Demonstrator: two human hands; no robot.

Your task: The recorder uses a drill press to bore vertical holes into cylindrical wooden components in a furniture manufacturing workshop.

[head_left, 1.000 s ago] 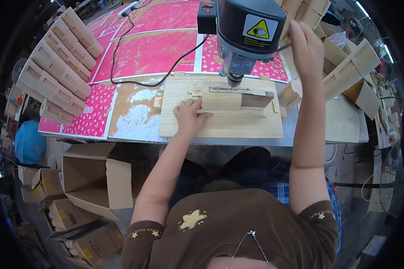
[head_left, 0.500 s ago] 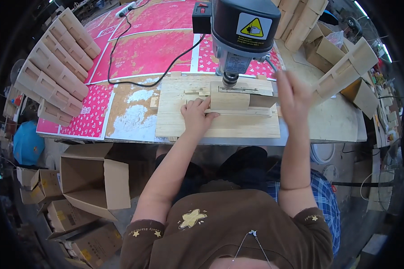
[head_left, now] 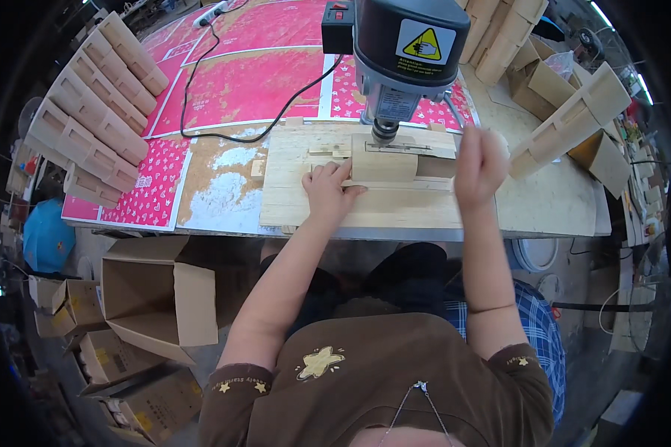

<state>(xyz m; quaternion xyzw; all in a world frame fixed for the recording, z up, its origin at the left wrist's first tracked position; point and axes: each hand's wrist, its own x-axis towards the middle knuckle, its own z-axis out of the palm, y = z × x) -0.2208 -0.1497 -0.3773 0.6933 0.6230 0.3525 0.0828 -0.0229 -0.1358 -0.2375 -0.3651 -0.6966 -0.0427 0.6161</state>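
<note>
Beneath the chuck point(head_left: 385, 131) of a black-headed drill press point(head_left: 406, 45) lies a pale, curved wooden piece point(head_left: 384, 168) with a slot along its top. It rests in a wooden jig on a flat board point(head_left: 291, 208). At its left end, my left hand point(head_left: 328, 191) grips it with bent fingers, the thumb along the front strip. My right hand point(head_left: 482, 165) is raised right of the jig, closed in a fist at the end of the press's metal feed lever point(head_left: 455, 110); its grip is partly hidden and slightly blurred.
Stacks of slotted wooden tubes point(head_left: 89, 112) stand at the left, with another stack point(head_left: 570, 119) at the right. A black power cable point(head_left: 227, 137) crosses the pink-covered table point(head_left: 253, 82). Sawdust point(head_left: 227, 197) lies left of the board. Open cardboard boxes point(head_left: 194, 305) sit below the table's front edge.
My right hand has moved slightly left, its fingers now curled instead of raised and blurred. The lever appears tilted slightly lower. My left hand and the wooden piece stay together in place.
</note>
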